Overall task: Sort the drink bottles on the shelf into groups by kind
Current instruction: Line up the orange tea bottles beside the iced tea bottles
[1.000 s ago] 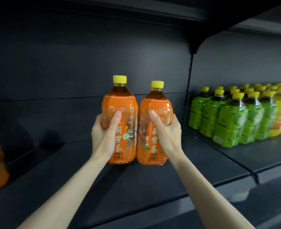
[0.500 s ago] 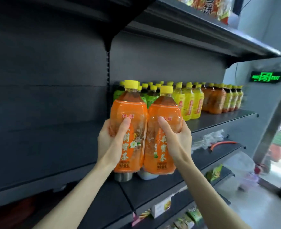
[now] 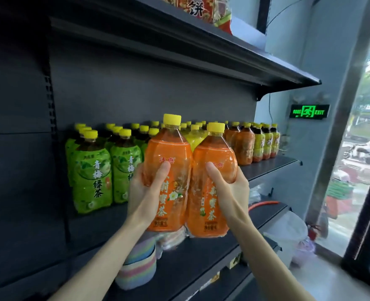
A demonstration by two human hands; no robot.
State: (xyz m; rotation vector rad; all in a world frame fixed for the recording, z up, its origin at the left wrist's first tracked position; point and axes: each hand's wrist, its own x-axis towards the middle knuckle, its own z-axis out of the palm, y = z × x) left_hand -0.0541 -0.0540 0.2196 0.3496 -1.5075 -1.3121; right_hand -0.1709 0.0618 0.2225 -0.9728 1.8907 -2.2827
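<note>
Okay, biggest first: the shelf (image 3: 273, 165) runs left to right across my view. It is stocked from the green-label block (image 3: 93, 172) at the left, through yellow-label bottles (image 3: 196, 137) half hidden in the middle, to an orange-label cluster (image 3: 242, 146) toward the right end, with dark-label bottles (image 3: 266, 142) past it. All stand upright, caps up. That orange-label cluster is what matters: it looks like the same kind as the two I carry, so I judge it the target group. It lies to the right of the hands and further back, with a bare strip of board in front of it. Next, the left bottle (image 3: 169, 153) and the right bottle (image 3: 214, 155): both orange, yellow-capped, long axis vertical, sides touching, held in the air in front of the shelf. Their bases seem to hang below board level, so I reckon they need a lift as well as a shift right. The left hand (image 3: 145, 192) grips the left bottle round its middle and the right hand (image 3: 229, 192) grips the right bottle the same way. Each thumb is laid up the front label, fingers wrapped behind and out of my sight. The right hand is nearer the cluster, so its bottle should go in first, the left one beside it.
</note>
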